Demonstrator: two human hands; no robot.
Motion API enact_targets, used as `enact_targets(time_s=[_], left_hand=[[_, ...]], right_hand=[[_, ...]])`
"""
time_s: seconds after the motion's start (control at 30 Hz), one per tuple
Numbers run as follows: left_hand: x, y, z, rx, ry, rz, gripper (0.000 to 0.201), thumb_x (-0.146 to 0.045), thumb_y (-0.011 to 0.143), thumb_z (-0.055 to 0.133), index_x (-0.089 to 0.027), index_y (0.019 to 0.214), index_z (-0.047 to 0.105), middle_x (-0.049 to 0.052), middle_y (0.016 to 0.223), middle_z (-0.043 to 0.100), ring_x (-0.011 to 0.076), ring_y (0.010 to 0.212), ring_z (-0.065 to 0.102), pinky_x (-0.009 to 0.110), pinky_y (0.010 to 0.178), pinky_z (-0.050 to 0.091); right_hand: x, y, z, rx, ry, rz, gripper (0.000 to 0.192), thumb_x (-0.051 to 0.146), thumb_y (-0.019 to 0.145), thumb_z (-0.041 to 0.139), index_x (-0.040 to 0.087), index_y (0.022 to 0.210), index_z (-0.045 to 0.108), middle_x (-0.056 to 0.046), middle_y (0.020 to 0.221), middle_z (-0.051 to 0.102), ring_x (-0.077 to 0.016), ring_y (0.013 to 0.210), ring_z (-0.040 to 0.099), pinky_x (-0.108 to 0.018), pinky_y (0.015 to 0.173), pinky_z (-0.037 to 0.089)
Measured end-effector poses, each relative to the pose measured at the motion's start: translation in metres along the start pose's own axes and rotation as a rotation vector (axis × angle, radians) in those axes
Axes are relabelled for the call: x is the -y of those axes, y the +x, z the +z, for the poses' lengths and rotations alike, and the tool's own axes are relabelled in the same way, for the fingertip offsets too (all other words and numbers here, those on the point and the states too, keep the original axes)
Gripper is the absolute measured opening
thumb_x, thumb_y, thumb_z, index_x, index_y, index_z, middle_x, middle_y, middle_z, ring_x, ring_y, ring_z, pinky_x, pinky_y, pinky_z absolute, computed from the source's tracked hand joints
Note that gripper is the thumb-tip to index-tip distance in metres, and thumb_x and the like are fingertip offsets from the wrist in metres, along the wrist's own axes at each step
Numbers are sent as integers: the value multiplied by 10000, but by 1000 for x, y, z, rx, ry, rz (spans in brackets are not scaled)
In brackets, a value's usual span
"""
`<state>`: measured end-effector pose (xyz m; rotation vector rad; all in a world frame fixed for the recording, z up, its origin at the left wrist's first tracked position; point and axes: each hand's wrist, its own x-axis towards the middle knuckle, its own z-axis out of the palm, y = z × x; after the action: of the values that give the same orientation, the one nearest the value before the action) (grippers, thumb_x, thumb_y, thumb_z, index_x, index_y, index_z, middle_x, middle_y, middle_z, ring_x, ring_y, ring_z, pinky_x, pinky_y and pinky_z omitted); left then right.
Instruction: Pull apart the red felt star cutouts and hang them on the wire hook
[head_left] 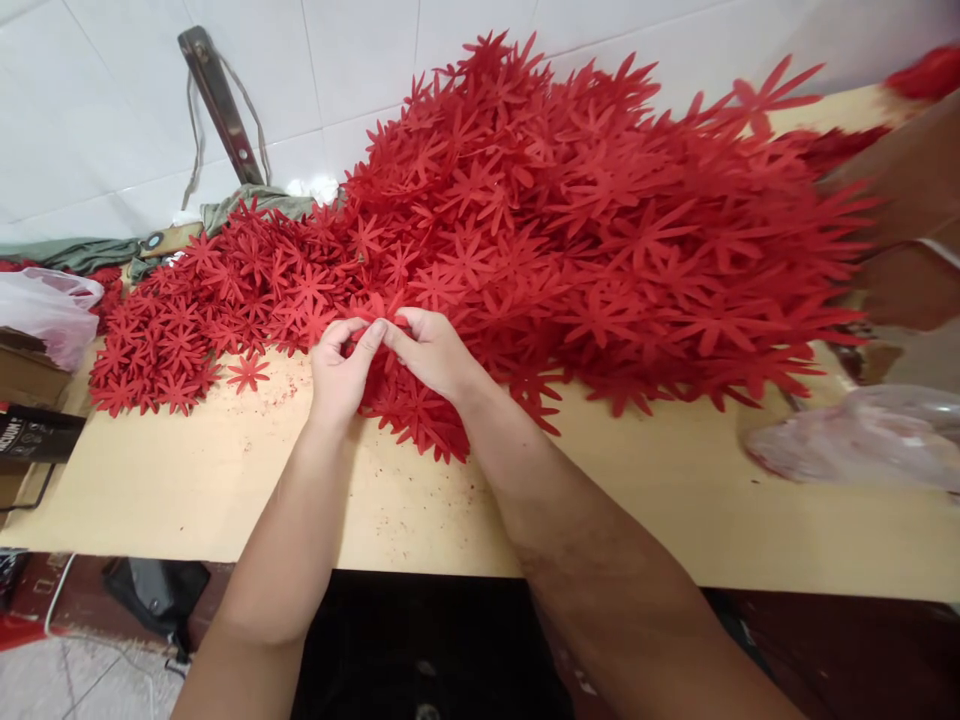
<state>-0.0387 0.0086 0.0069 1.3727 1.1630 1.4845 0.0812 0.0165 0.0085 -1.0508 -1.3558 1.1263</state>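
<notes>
My left hand point(340, 375) and my right hand point(435, 355) meet above the table, thumbs and fingers pinched together. Between them they hold a red flower-shaped cutout point(379, 304) with narrow petals; its lower part is hidden by my fingers. A big heap of similar red flower cutouts point(510, 230) rises behind and to the right of my hands. More of them form a lower, denser pile point(165, 340) on the left. One loose cutout point(248, 373) lies flat on the wood, left of my left hand. Several others point(427, 420) spread out below my hands.
The pale wooden table point(262, 500) carries scattered red crumbs. A dark metal bar point(219, 105) leans on the tiled wall, beside green cloth point(255, 205). Plastic bags lie at the left point(52, 305) and right point(862, 440). A brown box point(915, 180) stands far right.
</notes>
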Motion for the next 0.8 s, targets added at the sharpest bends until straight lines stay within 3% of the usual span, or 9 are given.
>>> enact_targets(time_s=[0.13, 0.23, 0.4, 0.5, 0.57, 0.63, 0.7, 0.8], left_hand=[[-3, 1, -1, -75, -160, -94, 323, -446, 664, 742, -169, 624, 581, -48, 602, 530, 46, 558, 453, 176, 565, 403], [-5, 4, -5, -168, -237, -194, 334, -415, 684, 738, -169, 616, 522, -81, 504, 437, 19, 423, 318, 161, 409, 265], [-4, 12, -11, -270, -307, -235, 330, -355, 715, 726, -180, 640, 456, -107, 448, 375, 10, 362, 275, 145, 359, 196], [-4, 11, -8, -242, -306, -267, 266, -277, 670, 758, -174, 688, 513, -104, 494, 455, 1, 360, 293, 142, 350, 198], [-5, 8, -4, -184, -304, -266, 236, -234, 636, 775, -165, 715, 564, -84, 552, 532, 4, 393, 352, 143, 364, 231], [-6, 5, -1, -133, -301, -257, 211, -219, 623, 782, -157, 716, 603, -58, 607, 592, 18, 462, 440, 143, 425, 318], [-5, 2, 1, -104, -307, -255, 188, -231, 631, 779, -156, 689, 617, -44, 633, 620, 35, 526, 498, 160, 521, 405], [-2, 2, 1, -65, -318, -259, 198, -259, 647, 772, -157, 648, 602, -42, 624, 617, 53, 578, 533, 190, 623, 457]], right_hand=[[2, -1, 3, 117, 111, -49, 529, 692, 625, 628, 188, 635, 466, 60, 582, 429, -65, 550, 381, -250, 555, 340], [-2, 1, 0, 105, 133, -41, 427, 563, 651, 687, 188, 679, 485, 60, 596, 465, -64, 542, 408, -245, 555, 360], [-18, 11, -15, -238, 87, -57, 183, 336, 773, 584, 207, 738, 458, 42, 611, 485, -84, 542, 456, -254, 566, 413], [-23, 13, -23, -466, -160, -198, 157, 322, 774, 581, 201, 864, 535, -55, 887, 590, -163, 807, 578, -360, 764, 496], [-21, 11, -24, -588, -397, -321, 260, 362, 774, 602, 201, 978, 588, -111, 1086, 580, -241, 1058, 542, -462, 942, 440], [-16, 6, -21, -643, -555, -404, 315, 411, 805, 580, 210, 1046, 608, -126, 1171, 565, -282, 1188, 469, -521, 1037, 352], [-10, 2, -15, -597, -575, -447, 307, 434, 844, 531, 221, 1045, 619, -115, 1156, 589, -273, 1180, 481, -520, 1054, 337], [-6, -2, -4, -367, -430, -424, 303, 453, 847, 523, 210, 990, 634, -91, 1021, 649, -226, 1025, 572, -455, 983, 426]])
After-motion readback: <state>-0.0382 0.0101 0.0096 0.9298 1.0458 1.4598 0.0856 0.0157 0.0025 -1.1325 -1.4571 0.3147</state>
